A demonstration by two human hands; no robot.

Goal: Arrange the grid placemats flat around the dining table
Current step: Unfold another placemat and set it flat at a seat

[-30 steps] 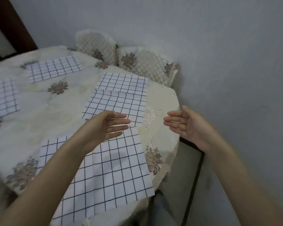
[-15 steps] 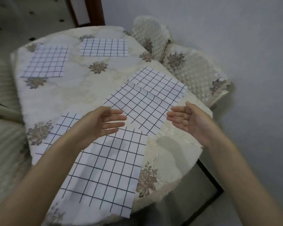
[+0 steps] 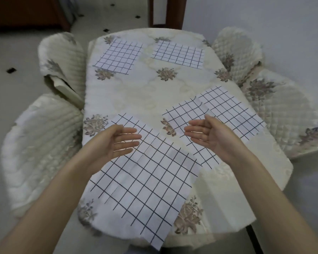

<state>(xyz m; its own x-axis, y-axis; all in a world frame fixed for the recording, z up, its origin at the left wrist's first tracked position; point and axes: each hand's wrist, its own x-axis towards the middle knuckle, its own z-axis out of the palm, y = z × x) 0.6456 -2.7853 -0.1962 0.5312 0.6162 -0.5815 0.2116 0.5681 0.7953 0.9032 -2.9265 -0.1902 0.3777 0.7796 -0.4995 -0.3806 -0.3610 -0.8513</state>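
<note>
Several white placemats with a dark grid lie on a cream floral tablecloth (image 3: 147,92). The nearest placemat (image 3: 145,182) lies in front of me, its corner hanging over the table's near edge. A middle placemat (image 3: 189,114) overlaps a right placemat (image 3: 233,110), with one edge slightly lifted. Two more lie at the far side, a far-left placemat (image 3: 119,55) and a far-right placemat (image 3: 178,54). My left hand (image 3: 116,142) hovers open above the nearest placemat. My right hand (image 3: 207,134) hovers open over the middle placemat. Neither hand holds anything.
Quilted cream chair covers surround the table: a near-left chair (image 3: 42,147), a far-left chair (image 3: 62,59) and right chairs (image 3: 275,99). A dark wooden post (image 3: 165,11) stands behind the table. A grey wall is at the right, tiled floor at the left.
The view has swung left so the whole table shows. Both hands stay open and empty, now spread over the nearest and middle placemats.
</note>
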